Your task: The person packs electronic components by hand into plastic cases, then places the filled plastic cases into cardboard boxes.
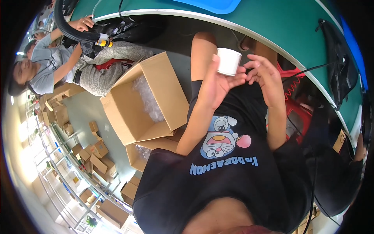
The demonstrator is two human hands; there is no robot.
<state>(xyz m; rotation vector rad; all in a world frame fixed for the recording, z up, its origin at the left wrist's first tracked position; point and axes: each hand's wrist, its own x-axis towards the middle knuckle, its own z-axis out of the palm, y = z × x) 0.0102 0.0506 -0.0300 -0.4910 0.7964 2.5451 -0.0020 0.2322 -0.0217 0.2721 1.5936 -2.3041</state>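
Observation:
My left hand (219,86) is wrapped round a short white cylinder (228,62) with a smooth side and a rim at one end. Its thumb lies along one side of the cylinder, and the other fingers pass beneath it. I cannot make out whether it is a cup, a can or a roll. Just right of it, my right hand (267,76) has bent fingers spread apart and holds nothing. Its fingertips come close to those of my left hand; whether they touch is unclear. Both hands are above my lap, in front of the table edge.
A green table (269,23) with a pale edge curves across the top, bearing a blue tray (212,4) and a black bag (338,62). Left of me stands an open carton (117,113) with clear plastic wrap (149,97) inside. A co-worker (43,74) sits beyond it, near a black hose (64,29).

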